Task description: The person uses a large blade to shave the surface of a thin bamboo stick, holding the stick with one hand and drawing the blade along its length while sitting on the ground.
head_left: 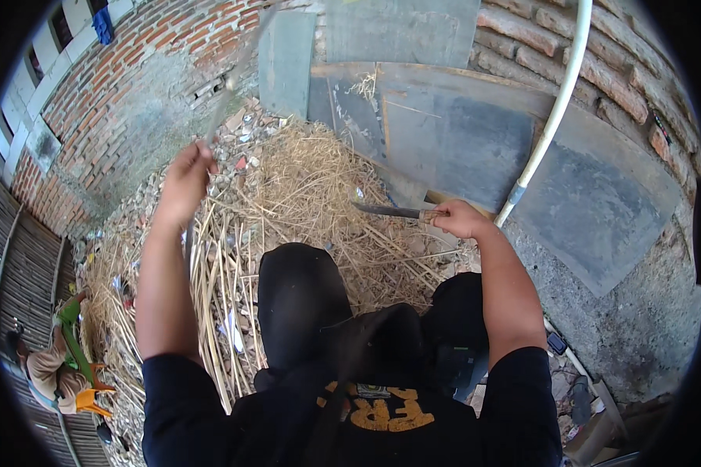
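My right hand (459, 219) is closed round the handle of a long knife (387, 210). Its dark blade points left, held over the debris in front of my knees. Raised on the left, my left hand (187, 184) is closed, with its fingers pinched together. A thin, long strip (224, 105) seems to run through it, slanting up and away; motion smears it, so its kind is unclear. Below lies a heap of pale straw-like shavings (308, 167). Long, pale split stalks (220, 292) spread on the ground beside my left knee.
Grey panels (475, 117) lean on the brick wall (171, 47) ahead. A white pipe (557, 109) slants down on the right. Rubble (245, 128) covers the ground. At far left, a seated person (51, 373) is near an orange chair (93, 402) and a slatted fence (15, 257).
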### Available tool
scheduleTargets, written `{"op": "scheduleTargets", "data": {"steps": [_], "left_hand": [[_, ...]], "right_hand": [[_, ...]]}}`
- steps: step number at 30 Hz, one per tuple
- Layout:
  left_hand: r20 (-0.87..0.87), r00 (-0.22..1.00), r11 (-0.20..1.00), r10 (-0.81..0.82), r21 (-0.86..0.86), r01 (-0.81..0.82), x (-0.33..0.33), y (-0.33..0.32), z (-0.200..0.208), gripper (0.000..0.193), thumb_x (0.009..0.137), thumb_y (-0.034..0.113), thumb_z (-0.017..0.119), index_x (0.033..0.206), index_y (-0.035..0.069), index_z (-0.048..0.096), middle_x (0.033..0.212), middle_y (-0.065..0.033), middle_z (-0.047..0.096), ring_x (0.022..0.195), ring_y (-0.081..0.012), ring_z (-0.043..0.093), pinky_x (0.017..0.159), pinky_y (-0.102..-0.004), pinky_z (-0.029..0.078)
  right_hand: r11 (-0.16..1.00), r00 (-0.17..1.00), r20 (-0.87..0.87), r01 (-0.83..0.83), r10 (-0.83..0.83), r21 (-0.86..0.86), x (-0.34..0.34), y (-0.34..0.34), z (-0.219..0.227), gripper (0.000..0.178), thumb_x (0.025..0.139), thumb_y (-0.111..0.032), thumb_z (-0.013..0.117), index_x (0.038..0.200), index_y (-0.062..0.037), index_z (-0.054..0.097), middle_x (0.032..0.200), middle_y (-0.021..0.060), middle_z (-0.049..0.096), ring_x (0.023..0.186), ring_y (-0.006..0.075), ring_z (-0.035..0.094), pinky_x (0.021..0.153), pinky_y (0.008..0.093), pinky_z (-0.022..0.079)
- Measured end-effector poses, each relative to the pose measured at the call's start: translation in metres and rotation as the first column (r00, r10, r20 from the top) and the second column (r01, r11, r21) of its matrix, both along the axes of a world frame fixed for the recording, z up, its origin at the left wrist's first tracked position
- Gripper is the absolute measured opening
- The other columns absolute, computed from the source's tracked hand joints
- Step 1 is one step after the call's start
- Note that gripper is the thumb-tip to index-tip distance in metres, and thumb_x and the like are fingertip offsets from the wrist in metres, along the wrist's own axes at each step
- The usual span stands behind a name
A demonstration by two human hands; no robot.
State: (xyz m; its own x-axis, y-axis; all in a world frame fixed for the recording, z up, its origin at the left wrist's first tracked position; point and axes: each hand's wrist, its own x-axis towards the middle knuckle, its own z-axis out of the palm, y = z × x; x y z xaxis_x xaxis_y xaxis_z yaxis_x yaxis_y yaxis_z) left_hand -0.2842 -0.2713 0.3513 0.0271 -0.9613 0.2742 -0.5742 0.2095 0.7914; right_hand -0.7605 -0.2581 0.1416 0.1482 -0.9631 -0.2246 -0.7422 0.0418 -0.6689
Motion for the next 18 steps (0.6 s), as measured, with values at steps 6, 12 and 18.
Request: {"op": "scheduleTargets", "data": {"steps": [6, 12, 18], "left_hand": [[-0.145, 0.989, 0.944, -0.009, 0.325, 0.056, 0.032, 0.078, -0.137, 0.026, 0.099, 0.012, 0.056, 0.123, 0.003, 0.06, 0.074, 0.0036, 0.053, 0.06, -0.0036, 0.045, 0.053, -0.0225, 0.036], [-0.054, 0.99, 0.966, -0.129, 0.218, 0.138, 0.022, 0.079, -0.185, 0.033, 0.097, 0.011, 0.06, 0.128, -0.001, 0.06, 0.087, -0.0068, 0.064, 0.08, -0.0153, 0.06, 0.072, -0.0316, 0.048], [0.292, 0.942, 0.986, -0.164, 0.025, 0.164, -0.002, 0.07, -0.171, 0.035, 0.091, 0.009, 0.064, 0.125, 0.001, 0.063, 0.091, -0.0204, 0.065, 0.084, -0.0377, 0.065, 0.075, -0.0412, 0.051]], "right_hand": [[1.0, 1.0, -0.013, 0.025, -0.025, -0.011, 0.003, -0.002, 0.011, 0.047, 0.084, -0.035, 0.067, 0.12, -0.0043, 0.069, 0.105, 0.0164, 0.072, 0.097, 0.0272, 0.067, 0.087, 0.0368, 0.051], [0.983, 0.98, 0.11, 0.172, -0.164, -0.065, 0.001, -0.007, 0.005, 0.038, 0.088, -0.025, 0.067, 0.118, -0.0016, 0.068, 0.082, 0.0051, 0.066, 0.073, 0.0143, 0.06, 0.067, 0.0323, 0.049], [0.931, 0.899, 0.362, 0.324, -0.248, -0.168, 0.031, -0.011, 0.019, 0.037, 0.089, -0.028, 0.074, 0.113, -0.0017, 0.067, 0.079, -0.0007, 0.061, 0.067, 0.0082, 0.053, 0.062, 0.0278, 0.045]]}}
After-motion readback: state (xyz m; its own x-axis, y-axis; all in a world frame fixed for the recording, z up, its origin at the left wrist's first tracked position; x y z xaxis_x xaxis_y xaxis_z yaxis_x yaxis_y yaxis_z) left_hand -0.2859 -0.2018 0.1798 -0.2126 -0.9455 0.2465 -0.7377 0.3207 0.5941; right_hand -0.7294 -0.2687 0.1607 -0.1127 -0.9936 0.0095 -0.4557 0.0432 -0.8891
